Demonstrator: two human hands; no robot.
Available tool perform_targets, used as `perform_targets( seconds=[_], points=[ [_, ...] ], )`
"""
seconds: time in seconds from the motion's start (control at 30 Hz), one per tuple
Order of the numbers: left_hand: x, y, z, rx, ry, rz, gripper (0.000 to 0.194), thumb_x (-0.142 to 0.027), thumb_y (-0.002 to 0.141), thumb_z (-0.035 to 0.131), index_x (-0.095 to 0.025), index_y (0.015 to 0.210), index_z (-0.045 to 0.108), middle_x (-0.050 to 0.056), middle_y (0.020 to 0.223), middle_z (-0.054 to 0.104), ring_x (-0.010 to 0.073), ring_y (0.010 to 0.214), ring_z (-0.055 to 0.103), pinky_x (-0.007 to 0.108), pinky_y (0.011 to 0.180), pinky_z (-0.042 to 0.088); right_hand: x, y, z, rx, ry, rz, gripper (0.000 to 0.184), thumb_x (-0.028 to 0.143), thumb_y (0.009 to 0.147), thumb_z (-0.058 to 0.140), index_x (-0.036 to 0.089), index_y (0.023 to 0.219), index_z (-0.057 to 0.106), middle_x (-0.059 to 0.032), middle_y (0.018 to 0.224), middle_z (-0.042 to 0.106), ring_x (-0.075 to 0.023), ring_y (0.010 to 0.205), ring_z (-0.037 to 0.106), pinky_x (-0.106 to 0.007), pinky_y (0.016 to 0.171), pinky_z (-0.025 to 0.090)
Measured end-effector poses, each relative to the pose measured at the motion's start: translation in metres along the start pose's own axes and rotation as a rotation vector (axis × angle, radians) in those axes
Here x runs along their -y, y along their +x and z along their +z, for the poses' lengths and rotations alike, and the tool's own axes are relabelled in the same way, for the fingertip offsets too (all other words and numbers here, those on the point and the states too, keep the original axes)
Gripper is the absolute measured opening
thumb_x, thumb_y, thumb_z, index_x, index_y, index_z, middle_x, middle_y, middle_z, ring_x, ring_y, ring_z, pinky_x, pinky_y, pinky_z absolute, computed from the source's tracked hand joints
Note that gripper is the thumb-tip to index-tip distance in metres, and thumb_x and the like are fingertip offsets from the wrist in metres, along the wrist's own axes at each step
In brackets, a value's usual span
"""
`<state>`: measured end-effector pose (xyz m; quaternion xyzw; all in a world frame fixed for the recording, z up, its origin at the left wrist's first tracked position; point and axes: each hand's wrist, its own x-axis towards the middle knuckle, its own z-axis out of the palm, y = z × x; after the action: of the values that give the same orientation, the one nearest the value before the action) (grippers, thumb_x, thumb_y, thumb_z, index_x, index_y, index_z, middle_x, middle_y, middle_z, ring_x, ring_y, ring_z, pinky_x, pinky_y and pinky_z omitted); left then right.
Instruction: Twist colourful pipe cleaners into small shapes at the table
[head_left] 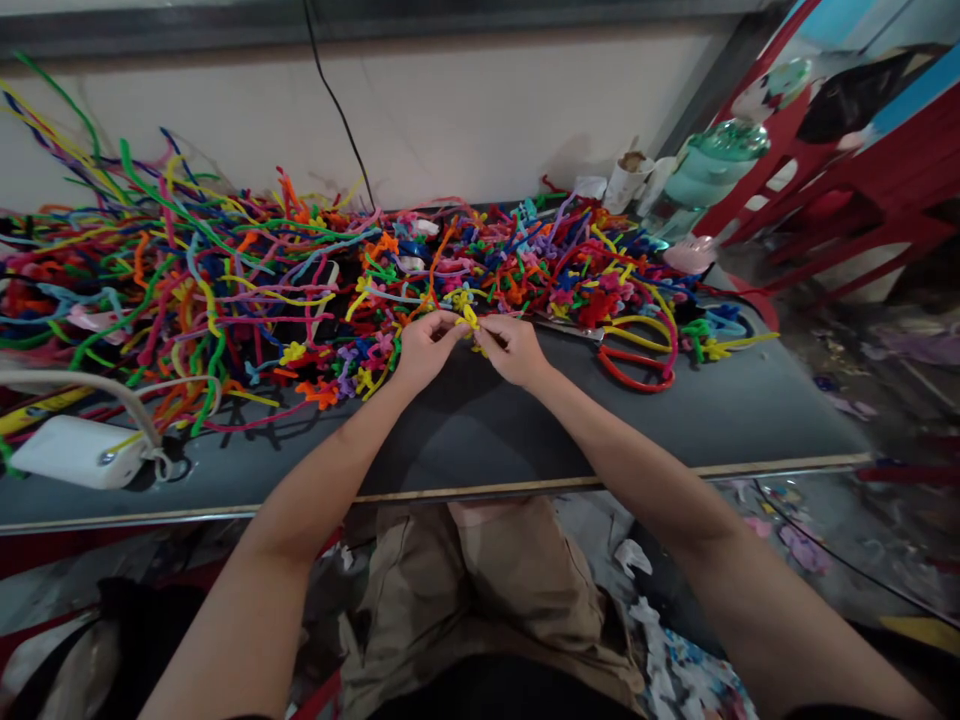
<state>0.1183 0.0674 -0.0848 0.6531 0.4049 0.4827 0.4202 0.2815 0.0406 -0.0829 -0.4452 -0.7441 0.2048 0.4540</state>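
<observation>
My left hand (422, 350) and my right hand (514, 348) meet over the dark grey tabletop (465, 430). Both pinch a small yellow pipe cleaner piece (469, 316) between their fingertips. Right behind the hands lies a large heap of colourful pipe cleaners (300, 280), long strands at the left and small twisted shapes at the right.
Red-handled scissors (637, 360) lie to the right of my hands. A white device with a cord (79, 452) sits at the table's front left. A teal bottle (705, 175) and paper cups (626, 180) stand at the back right. Red furniture stands at the far right.
</observation>
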Motion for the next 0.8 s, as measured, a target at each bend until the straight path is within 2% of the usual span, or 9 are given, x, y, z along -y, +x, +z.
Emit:
perform_targets(
  seconds=[0.13, 0.33, 0.43, 0.53, 0.63, 0.8],
  points=[
    [-0.001, -0.001, 0.002, -0.012, -0.029, -0.031, 0.028, -0.041, 0.072, 0.073, -0.016, 0.077, 0.063, 0.002, 0.073, 0.067, 0.0115, 0.066, 0.061, 0.023, 0.063, 0.049, 0.001, -0.002, -0.003, 0.017, -0.089, -0.064, 0.041, 0.042, 0.096, 0.043, 0.019, 0.069, 0.063, -0.0016, 0.063, 0.053, -0.0122, 0.060, 0.047, -0.025, 0.060, 0.035],
    [-0.001, -0.001, 0.003, 0.028, -0.068, -0.012, 0.030, -0.043, 0.075, 0.071, -0.017, 0.086, 0.061, -0.001, 0.066, 0.061, 0.0098, 0.059, 0.055, 0.022, 0.057, 0.045, -0.003, 0.001, -0.001, -0.028, 0.001, -0.077, 0.052, 0.053, 0.095, 0.041, 0.017, 0.064, 0.062, -0.0008, 0.057, 0.052, -0.0106, 0.055, 0.045, -0.025, 0.056, 0.034],
    [-0.007, 0.001, -0.005, 0.114, 0.014, 0.096, 0.030, -0.044, 0.078, 0.067, -0.017, 0.090, 0.066, 0.003, 0.077, 0.066, 0.0127, 0.071, 0.060, 0.023, 0.064, 0.046, -0.003, 0.005, -0.006, 0.055, 0.099, -0.091, 0.053, 0.056, 0.093, 0.045, 0.016, 0.062, 0.061, -0.0003, 0.056, 0.052, -0.0095, 0.054, 0.045, -0.024, 0.054, 0.034],
    [-0.016, 0.005, -0.017, 0.210, 0.082, 0.158, 0.031, -0.045, 0.082, 0.062, -0.016, 0.077, 0.070, 0.005, 0.080, 0.068, 0.0142, 0.076, 0.061, 0.025, 0.069, 0.046, -0.006, 0.008, -0.013, 0.186, 0.158, -0.100, 0.050, 0.056, 0.091, 0.050, 0.015, 0.065, 0.062, 0.0000, 0.057, 0.053, -0.0087, 0.054, 0.046, -0.023, 0.053, 0.033],
    [-0.019, 0.007, -0.025, 0.267, 0.055, 0.042, 0.035, -0.048, 0.078, 0.066, -0.015, 0.069, 0.069, 0.004, 0.069, 0.065, 0.0120, 0.065, 0.057, 0.024, 0.061, 0.043, -0.010, 0.009, -0.018, 0.289, 0.224, -0.043, 0.045, 0.054, 0.089, 0.053, 0.014, 0.069, 0.064, -0.0003, 0.060, 0.056, -0.0085, 0.055, 0.046, -0.022, 0.054, 0.034],
    [-0.015, 0.008, -0.025, 0.429, -0.040, -0.200, 0.035, -0.048, 0.066, 0.076, -0.014, 0.072, 0.072, 0.001, 0.061, 0.062, 0.0083, 0.055, 0.050, 0.021, 0.053, 0.039, -0.014, 0.009, -0.022, 0.439, 0.318, 0.056, 0.040, 0.050, 0.086, 0.058, 0.012, 0.077, 0.068, -0.0026, 0.067, 0.064, -0.0093, 0.060, 0.051, -0.022, 0.056, 0.037]
  ],
)
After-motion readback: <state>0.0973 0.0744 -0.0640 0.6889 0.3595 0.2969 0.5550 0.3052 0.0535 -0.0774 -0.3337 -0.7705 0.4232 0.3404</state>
